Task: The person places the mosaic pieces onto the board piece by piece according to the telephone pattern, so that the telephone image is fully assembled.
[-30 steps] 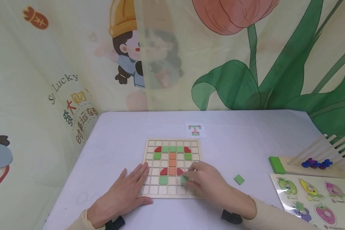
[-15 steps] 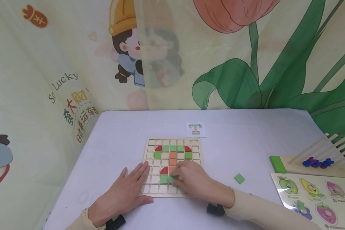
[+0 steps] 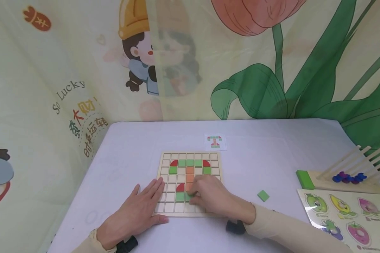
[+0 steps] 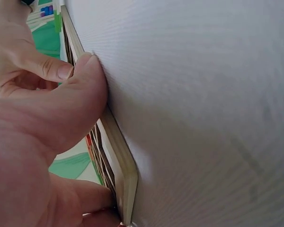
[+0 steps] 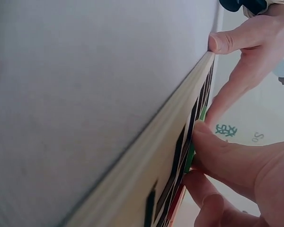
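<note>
A wooden grid board (image 3: 174, 208) lies on the table, with red, green and orange pieces set in its cells. My right hand (image 3: 213, 195) is over its right half, thumb and fingertips pinching a green square tile (image 5: 190, 158) at the board's surface. That tile is right beside another green tile (image 3: 179, 196) in the lower rows. The hand covers some cells to the right. My left hand (image 3: 139, 211) rests along the left side of the board, fingers straight and touching its edge. In the left wrist view, the left thumb (image 4: 90, 80) presses the board's near edge.
Behind the board lies a small pattern card (image 3: 215, 142). A loose green tile (image 3: 263, 195) is on the table to the right. Farther right are a wooden peg stand (image 3: 323, 179) with blue and purple beads and a sheet of fruit pictures (image 3: 345, 218).
My right hand has shifted left across the board with the green tile, from a right-hand cell toward the middle column. My left hand has stayed in place.
</note>
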Tool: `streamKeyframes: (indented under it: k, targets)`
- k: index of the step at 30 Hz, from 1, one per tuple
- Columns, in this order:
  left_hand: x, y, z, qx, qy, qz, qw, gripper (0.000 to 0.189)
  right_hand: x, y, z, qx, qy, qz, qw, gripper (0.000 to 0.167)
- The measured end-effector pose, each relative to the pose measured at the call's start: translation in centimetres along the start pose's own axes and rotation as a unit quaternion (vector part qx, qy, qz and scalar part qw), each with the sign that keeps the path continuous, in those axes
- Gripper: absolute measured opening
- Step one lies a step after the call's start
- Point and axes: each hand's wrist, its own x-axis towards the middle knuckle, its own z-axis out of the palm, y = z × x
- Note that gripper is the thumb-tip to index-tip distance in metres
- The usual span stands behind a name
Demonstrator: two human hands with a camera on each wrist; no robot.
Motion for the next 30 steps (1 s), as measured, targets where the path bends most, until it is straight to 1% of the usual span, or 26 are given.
streamKeyframes:
  k: [3, 11, 16, 21, 24, 28, 30]
  targets:
    - [0.1, 0.0, 0.0, 0.002, -0.001, -0.001, 1.0, 0.105, 0.0, 0.1, 0.0, 0.014, 0.003, 0.0, 0.9999, 0.017]
    - [0.1, 0.1, 0.0, -0.004, -0.009, -0.005, 0.9999, 0.105, -0.1, 0.3, 0.0, 0.032, -0.006, 0.013, 0.9994, 0.02]
    - [0.1, 0.1, 0.0, -0.003, -0.012, -0.008, 0.9999, 0.106, -0.4, 0.6, -0.1, 0.047, -0.018, 0.026, 0.9984, 0.022]
    - [0.1, 0.1, 0.0, -0.006, -0.014, -0.009, 0.9998, 0.106, -1.5, 1.1, -0.9, 0.06, -0.024, 0.045, 0.9969, 0.023]
    - [0.1, 0.1, 0.0, -0.007, -0.012, -0.008, 0.9999, 0.106, -2.4, 1.7, -1.6, 0.072, -0.025, 0.064, 0.995, 0.025]
    - [0.0, 0.1, -0.1, -0.01, -0.009, -0.007, 0.9999, 0.106, -3.9, 2.5, -2.7, 0.079, -0.014, 0.094, 0.9923, 0.028]
    - [0.0, 0.0, -0.1, -0.012, -0.009, -0.006, 0.9999, 0.106, -4.6, 3.0, -3.2, 0.073, -0.005, 0.114, 0.9908, 0.029]
